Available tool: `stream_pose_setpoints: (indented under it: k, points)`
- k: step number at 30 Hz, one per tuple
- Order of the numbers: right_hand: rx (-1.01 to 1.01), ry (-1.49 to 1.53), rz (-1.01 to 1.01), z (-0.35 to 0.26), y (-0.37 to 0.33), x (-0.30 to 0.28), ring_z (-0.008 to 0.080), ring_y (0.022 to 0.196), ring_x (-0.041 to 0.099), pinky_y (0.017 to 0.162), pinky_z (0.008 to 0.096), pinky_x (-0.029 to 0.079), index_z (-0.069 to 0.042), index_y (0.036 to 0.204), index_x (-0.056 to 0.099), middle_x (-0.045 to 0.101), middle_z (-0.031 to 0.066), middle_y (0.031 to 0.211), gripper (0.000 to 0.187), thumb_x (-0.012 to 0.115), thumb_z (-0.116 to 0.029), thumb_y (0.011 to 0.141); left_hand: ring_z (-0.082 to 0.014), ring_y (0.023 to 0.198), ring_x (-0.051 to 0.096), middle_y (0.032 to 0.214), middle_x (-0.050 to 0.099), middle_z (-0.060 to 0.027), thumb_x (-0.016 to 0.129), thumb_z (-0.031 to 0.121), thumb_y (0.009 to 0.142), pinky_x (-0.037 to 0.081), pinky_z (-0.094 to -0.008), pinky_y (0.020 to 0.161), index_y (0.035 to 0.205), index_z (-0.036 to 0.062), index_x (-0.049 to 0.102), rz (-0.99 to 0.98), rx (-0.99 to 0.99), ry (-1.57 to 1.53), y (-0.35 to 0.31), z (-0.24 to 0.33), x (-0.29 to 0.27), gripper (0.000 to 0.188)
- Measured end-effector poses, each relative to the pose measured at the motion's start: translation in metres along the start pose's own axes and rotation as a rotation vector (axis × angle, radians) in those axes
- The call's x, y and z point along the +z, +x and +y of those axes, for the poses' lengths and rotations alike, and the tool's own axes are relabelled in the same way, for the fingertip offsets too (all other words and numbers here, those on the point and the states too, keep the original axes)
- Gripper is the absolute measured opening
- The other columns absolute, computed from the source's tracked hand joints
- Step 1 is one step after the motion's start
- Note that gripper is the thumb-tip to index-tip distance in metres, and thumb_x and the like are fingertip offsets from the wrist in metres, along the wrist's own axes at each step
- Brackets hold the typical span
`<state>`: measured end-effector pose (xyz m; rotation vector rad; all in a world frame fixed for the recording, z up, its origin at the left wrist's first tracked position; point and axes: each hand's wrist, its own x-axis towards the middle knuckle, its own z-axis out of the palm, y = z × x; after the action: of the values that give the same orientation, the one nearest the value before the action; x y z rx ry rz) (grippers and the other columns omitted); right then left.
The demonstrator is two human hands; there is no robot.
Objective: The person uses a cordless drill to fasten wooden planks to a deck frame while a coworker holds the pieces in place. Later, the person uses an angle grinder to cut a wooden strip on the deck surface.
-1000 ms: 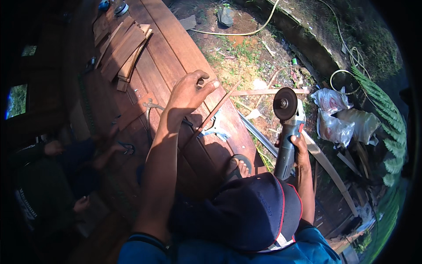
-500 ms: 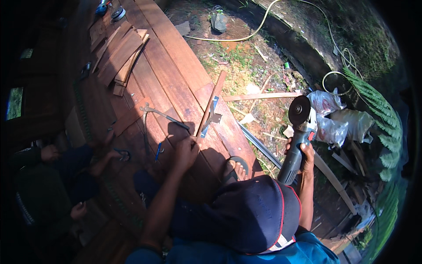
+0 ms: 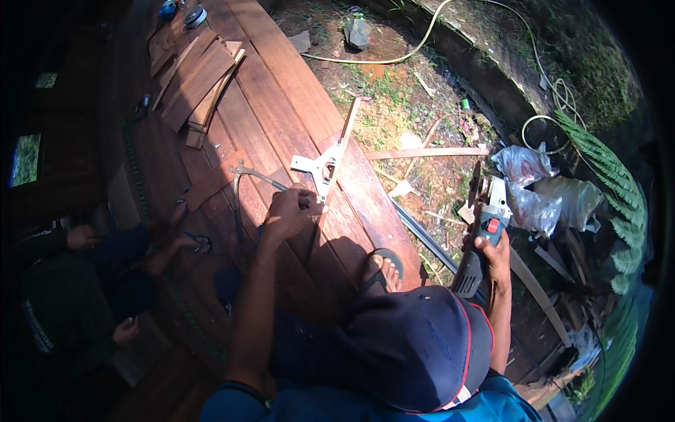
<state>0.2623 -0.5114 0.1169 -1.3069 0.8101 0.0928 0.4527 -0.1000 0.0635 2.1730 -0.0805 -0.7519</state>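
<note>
My right hand [image 3: 496, 254] is wrapped round the body of an angle grinder [image 3: 472, 266]. Its cutting disc [image 3: 477, 181] points away from me and is seen nearly edge-on. My left hand [image 3: 287, 213] has curled fingers at the near end of a thin wooden strip [image 3: 349, 123]; shadow partly hides the grip. Beside the strip lies a pale, shiny metal bracket [image 3: 307, 164] with several arms, its near tip close to my fingertips. A hammer [image 3: 254, 172] lies on the planks just left of that hand.
Cut boards [image 3: 200, 84] are piled on the wooden deck [image 3: 264, 60]. A sandalled foot [image 3: 383, 271] stands at the deck's edge. Plastic bags [image 3: 524, 165] and a yellowish hose [image 3: 365, 62] lie on the ground beyond. In shadow at left, another person's hand [image 3: 83, 238] shows. A dark cap [image 3: 401, 348] blocks the lower middle.
The grinder has turned, so its disc went from face-on to nearly edge-on. My left hand and the strip have moved farther away. The bracket now shows more, brighter and left of the strip.
</note>
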Motion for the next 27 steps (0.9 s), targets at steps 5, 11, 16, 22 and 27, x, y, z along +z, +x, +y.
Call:
stream_pose_setpoints:
  k: [5,11,16,22,27]
  points:
    - [-0.019,-0.155,-0.019,0.002,-0.001,0.005,0.0202,0.086,0.072,0.078,0.0330,0.059,0.000,0.130,0.052,0.071,0.0119,0.104,0.058,0.081,-0.010,0.082,-0.0349,0.076,0.071,0.083,0.068,-0.0195,0.080,0.049,0.087,0.057,-0.0409,0.071,0.101,-0.0063,0.058,0.473,-0.114,-0.071,0.057,0.000,-0.017,0.061]
    - [-0.042,-0.371,0.028,-0.002,-0.005,0.016,0.0154,0.084,0.067,0.078,0.0300,0.056,-0.001,0.133,0.051,0.068,0.0077,0.102,0.058,0.078,-0.007,0.082,-0.0412,0.099,0.070,0.106,0.068,-0.0254,0.078,0.034,0.088,0.056,-0.0432,0.085,0.114,-0.0053,0.062,0.482,0.365,0.373,0.087,-0.034,-0.019,0.049]
    - [-0.032,-0.406,-0.030,-0.002,0.000,0.023,0.0131,0.091,0.063,0.083,0.0282,0.053,-0.001,0.136,0.050,0.066,0.0062,0.107,0.061,0.077,-0.005,0.082,-0.0430,0.108,0.068,0.114,0.068,-0.0256,0.082,0.018,0.082,0.055,-0.0457,0.092,0.118,-0.0054,0.063,0.227,0.055,0.340,0.103,-0.042,-0.015,0.048]
    - [-0.295,-0.773,-0.040,-0.009,0.004,0.035,0.0271,0.100,0.065,0.089,0.0386,0.053,0.006,0.140,0.043,0.066,0.0193,0.116,0.071,0.078,-0.007,0.079,-0.0455,0.103,0.070,0.099,0.071,-0.0322,0.073,0.016,0.089,0.054,-0.0505,0.090,0.106,-0.0096,0.065,0.110,0.217,0.340,0.086,0.024,-0.003,0.032]
    - [-0.306,-1.181,-0.148,-0.016,0.006,0.064,0.0508,0.089,0.068,0.076,0.0538,0.053,0.005,0.116,0.038,0.066,0.0340,0.092,0.062,0.081,-0.017,0.077,-0.0499,0.098,0.070,0.096,0.070,-0.0354,0.060,0.004,0.090,0.057,-0.0542,0.084,0.105,-0.0107,0.064,0.082,0.179,0.440,0.086,0.084,0.026,0.022]
